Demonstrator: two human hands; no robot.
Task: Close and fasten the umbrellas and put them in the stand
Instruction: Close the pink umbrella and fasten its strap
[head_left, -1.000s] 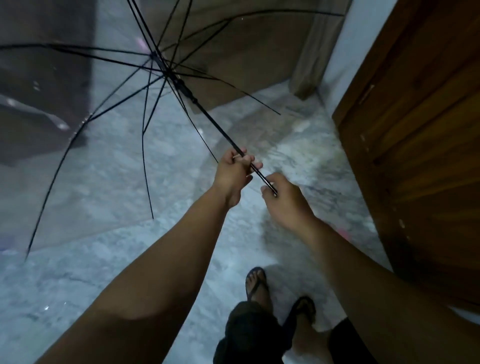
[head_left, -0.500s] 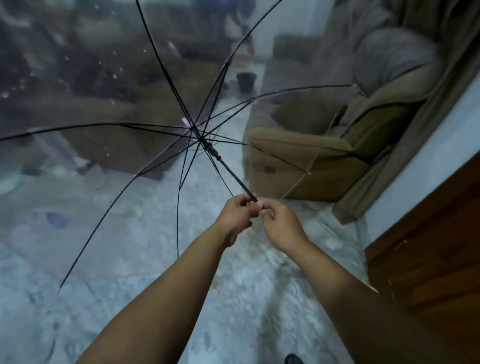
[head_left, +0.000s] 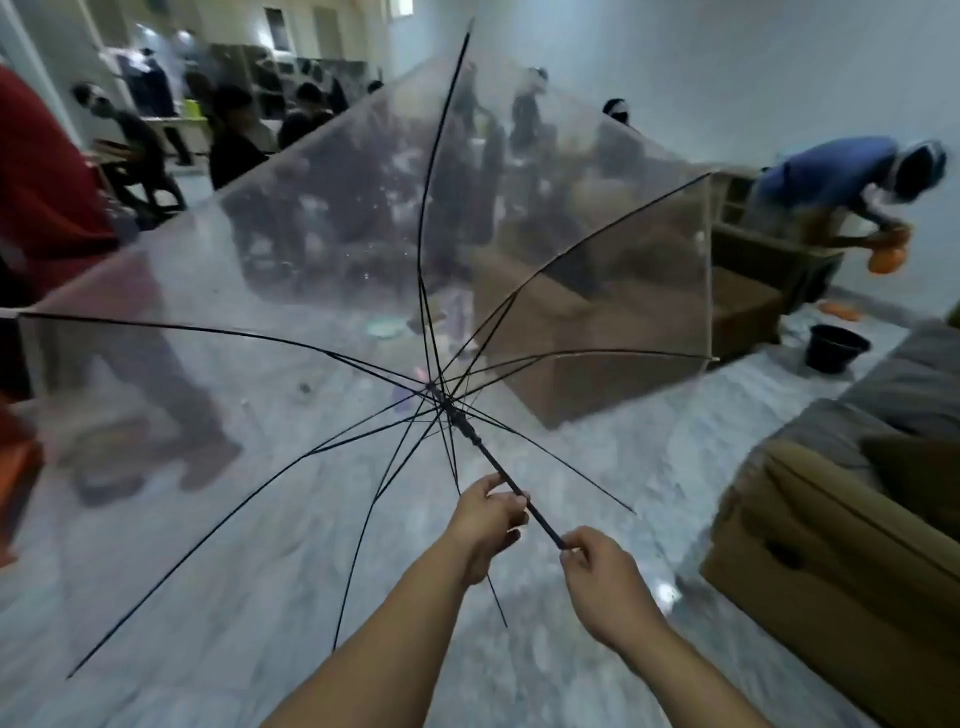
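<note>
The person is holding a clear umbrella (head_left: 363, 270) out in front, fully open, with its black ribs fanning outward and its canopy facing away over the pale marbled floor (head_left: 208, 597). The left hand (head_left: 485, 519) is curling around the thin black shaft (head_left: 524, 501), with fingers wrapping it from the left side just below the runner (head_left: 462, 421). The right hand (head_left: 605, 582) is pinching the near end of the same shaft, with fingertips closing on it; whether a handle is sitting inside that grip cannot be told. The two hands are sitting close together along the shaft, left one higher up, right one nearer the body. Both bare forearms are reaching up from the bottom of the view. Behind the canopy, a brown sofa (head_left: 597, 332) is showing through the plastic, and a second sofa with a grey cover (head_left: 852, 519) is standing at the right edge. A black bucket (head_left: 835, 347) is sitting on the floor near the far wall. A person in a blue top (head_left: 831, 176) is bending over at the right, holding something orange (head_left: 889, 254). Several other people are standing or sitting in the blurred background at the left.
</note>
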